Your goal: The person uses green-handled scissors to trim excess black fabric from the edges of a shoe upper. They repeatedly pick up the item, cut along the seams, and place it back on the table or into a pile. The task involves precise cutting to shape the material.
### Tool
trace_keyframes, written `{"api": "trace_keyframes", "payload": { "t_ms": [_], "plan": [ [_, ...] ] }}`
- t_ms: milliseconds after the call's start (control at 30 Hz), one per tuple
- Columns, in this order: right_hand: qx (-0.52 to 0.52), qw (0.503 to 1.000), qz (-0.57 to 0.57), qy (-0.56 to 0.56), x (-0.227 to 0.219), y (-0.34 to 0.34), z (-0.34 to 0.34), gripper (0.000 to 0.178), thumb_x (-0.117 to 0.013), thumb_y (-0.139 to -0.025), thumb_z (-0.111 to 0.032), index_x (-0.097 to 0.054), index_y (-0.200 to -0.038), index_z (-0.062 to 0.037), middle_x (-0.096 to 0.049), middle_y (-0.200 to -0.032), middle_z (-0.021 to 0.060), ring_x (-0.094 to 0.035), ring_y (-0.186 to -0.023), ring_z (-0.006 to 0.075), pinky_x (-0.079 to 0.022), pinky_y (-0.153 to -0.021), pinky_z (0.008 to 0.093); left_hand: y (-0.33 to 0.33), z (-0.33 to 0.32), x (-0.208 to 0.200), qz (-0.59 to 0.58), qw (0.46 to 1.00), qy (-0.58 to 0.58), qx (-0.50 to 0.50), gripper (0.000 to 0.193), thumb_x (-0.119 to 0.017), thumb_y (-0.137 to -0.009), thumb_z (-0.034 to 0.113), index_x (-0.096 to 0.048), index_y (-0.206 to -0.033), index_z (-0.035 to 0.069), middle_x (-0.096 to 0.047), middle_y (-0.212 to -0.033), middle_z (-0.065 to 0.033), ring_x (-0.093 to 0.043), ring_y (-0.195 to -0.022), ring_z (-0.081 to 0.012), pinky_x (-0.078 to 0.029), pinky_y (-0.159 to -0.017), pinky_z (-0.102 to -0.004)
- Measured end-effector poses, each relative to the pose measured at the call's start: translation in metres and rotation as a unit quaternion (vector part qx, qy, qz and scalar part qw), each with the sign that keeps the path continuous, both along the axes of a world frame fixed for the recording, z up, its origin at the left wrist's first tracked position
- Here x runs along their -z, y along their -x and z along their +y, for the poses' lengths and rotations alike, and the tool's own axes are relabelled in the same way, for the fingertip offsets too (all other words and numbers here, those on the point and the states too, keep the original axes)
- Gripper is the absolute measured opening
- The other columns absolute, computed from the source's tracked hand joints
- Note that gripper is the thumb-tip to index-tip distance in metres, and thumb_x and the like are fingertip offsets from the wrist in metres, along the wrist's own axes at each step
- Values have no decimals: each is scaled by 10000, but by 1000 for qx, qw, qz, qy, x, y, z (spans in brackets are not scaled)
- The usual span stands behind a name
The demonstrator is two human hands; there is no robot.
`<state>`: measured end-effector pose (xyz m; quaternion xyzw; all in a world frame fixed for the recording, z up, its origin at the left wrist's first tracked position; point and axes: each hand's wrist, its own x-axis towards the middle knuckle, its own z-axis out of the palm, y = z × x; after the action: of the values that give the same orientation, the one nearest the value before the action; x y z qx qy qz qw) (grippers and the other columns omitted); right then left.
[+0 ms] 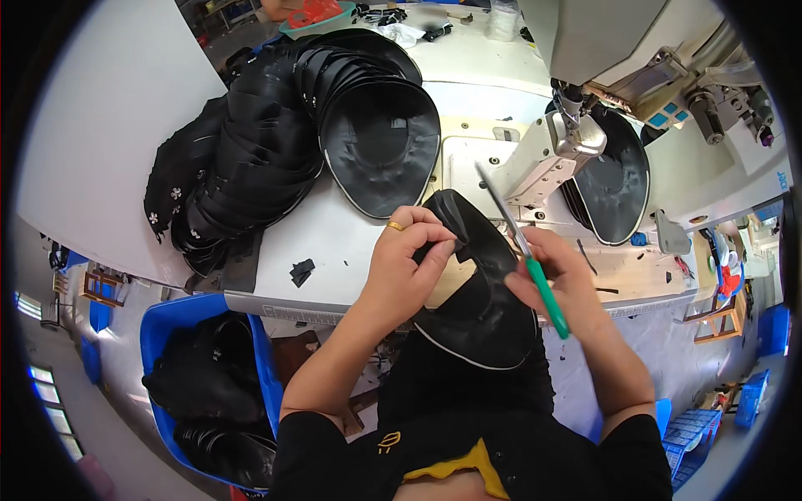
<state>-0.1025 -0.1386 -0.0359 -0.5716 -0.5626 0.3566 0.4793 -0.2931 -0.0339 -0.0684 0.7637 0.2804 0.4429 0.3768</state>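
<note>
Head: left fingers (422, 233) grip black panel (494, 321), right fingers (547, 245) green-handled tool (545, 294), at littered workshop table (330, 250).

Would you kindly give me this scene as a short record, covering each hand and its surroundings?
Left hand: pinching the left side of a black, rounded, pale-edged flat piece
Right hand: holding a slim metal tool with a green handle
Beyond the hands: white post-type sewing machine
Left side: large overlapping stack of black rounded pieces
Right side: smaller stack of similar black pieces
White tabletop: small black scrap
Lower left: blue plastic bin holding black pieces
</note>
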Motion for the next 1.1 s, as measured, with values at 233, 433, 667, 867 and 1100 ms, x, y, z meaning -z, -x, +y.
{"api": "trace_keyframes", "payload": {
  "t_ms": [233,433,667,867,1100],
  "plan": [
    [-108,790,-591,-124,-68,-60,3,453,-753,-683,-203,-612,-1107,-126,-523,-808,92,-553,-798,289,-431,-709,402,-2,4,-3,8,999,-14,48,52,-640,-811,2,-635,-862,-6,-564,-957,-79,-559,-795,-154,-459,-690,-253],
    [-169,757,-624,-94,-84,-58,21,474,-730,-697,-240,-593,-1139,-140,-535,-827,89,-562,-799,269,-446,-694,381,-12,3,-10,-15,997,-46,55,49,-648,-794,1,-627,-837,-8,-546,-884,-85,-549,-724,-202,-445,-614,-278],
    [-177,643,-726,-166,-84,-49,32,380,-619,-780,-197,-594,-1152,-123,-568,-860,95,-606,-792,235,-477,-663,355,-19,13,-4,-4,997,-60,57,28,-618,-819,-18,-605,-837,-1,-528,-906,-68,-520,-780,-162,-434,-671,-270],
    [-210,624,-745,-109,-65,-56,32,408,-590,-801,-184,-555,-1203,-122,-585,-840,106,-631,-735,255,-490,-609,368,-15,34,0,-282,942,179,-41,84,-581,-923,107,-609,-978,49,-585,-860,26,-540,-731,-51,-442,-674,-181],
    [-164,702,-684,-116,-43,-63,20,391,-646,-748,-194,-580,-1126,-119,-568,-758,93,-602,-684,263,-473,-644,381,111,48,40,116,875,-246,-401,52,-624,-806,-1,-620,-855,16,-575,-822,-90,-552,-720,-226,-434,-628,-317]
  ]
}}
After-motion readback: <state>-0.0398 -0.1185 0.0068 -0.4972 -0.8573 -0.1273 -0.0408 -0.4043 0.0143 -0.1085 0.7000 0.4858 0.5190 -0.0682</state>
